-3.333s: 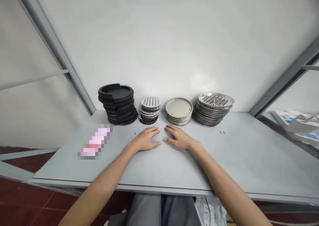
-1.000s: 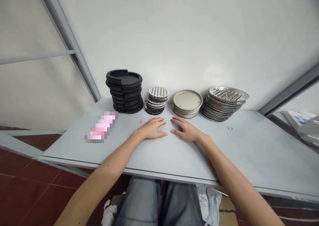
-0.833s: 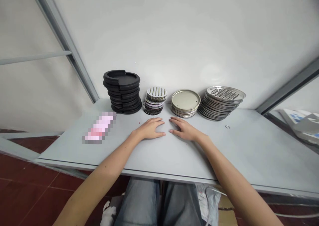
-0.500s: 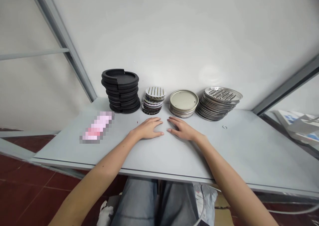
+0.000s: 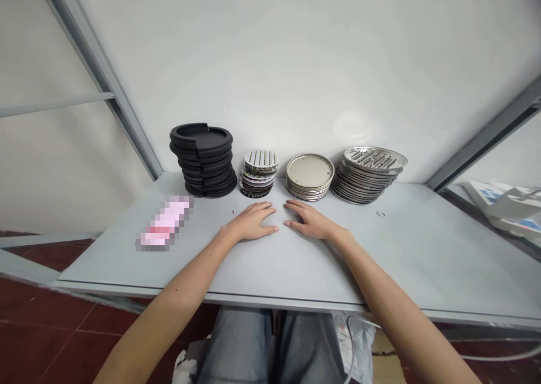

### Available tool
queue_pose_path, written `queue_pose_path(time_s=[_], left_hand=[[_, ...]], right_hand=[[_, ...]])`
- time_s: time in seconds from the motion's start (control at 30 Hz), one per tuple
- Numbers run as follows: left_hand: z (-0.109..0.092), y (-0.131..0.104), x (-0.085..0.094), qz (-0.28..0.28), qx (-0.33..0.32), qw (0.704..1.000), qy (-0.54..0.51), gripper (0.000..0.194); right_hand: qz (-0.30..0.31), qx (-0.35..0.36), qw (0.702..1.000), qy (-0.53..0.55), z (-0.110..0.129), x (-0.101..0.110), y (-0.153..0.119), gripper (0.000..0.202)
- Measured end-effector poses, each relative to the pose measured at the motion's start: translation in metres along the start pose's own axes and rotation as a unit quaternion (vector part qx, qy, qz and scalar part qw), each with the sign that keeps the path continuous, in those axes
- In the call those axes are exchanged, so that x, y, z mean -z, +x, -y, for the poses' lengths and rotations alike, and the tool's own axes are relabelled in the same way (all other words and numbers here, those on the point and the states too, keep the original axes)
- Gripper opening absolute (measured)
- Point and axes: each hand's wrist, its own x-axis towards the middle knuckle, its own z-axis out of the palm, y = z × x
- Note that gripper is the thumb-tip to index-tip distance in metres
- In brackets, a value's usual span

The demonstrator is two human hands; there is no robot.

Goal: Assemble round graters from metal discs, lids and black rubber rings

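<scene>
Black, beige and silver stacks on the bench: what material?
Black stack: probably moulded plastic or rubber, can't tell which; matte, with thick rounded rims. Beige stack: likely thin sheet metal; satin, painted-looking top face, silvery edges below. Silver stack: most likely bare metal, given the thin rims and bright, polished-looking glints; which metal can't be told.

1. Left hand (image 5: 252, 222) and right hand (image 5: 310, 220) lie apart, palms down, on the grey bench (image 5: 270, 271).
2. Behind them, left to right: stacked black notched trays (image 5: 205, 164), dotted discs (image 5: 260, 172), pale rimmed plates (image 5: 310, 172), shiny metal plates (image 5: 367, 172).
3. A thin ring (image 5: 377, 213) lies right.
</scene>
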Motion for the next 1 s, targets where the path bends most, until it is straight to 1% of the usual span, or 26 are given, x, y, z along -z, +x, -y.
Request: queue_pose_path(time_s=[0.4, 0.57, 1.0], left_hand=[[-0.0008, 0.0002, 0.0003, -0.003, 0.001, 1.000, 0.008, 0.063], [-0.0018, 0.0003, 0.0015, 0.002, 0.003, 1.000, 0.011, 0.065], [0.0028, 0.0013, -0.0014, 0.002, 0.001, 1.000, 0.010, 0.066]], right_hand=[[0.008, -0.004, 1.000, -0.006, 0.0014, 0.0014, 0.0004, 0.062], [0.001, -0.002, 1.000, -0.004, 0.0022, 0.0020, 0.0005, 0.060], [0.001, -0.010, 1.000, -0.006, 0.0044, 0.0045, 0.0004, 0.059]])
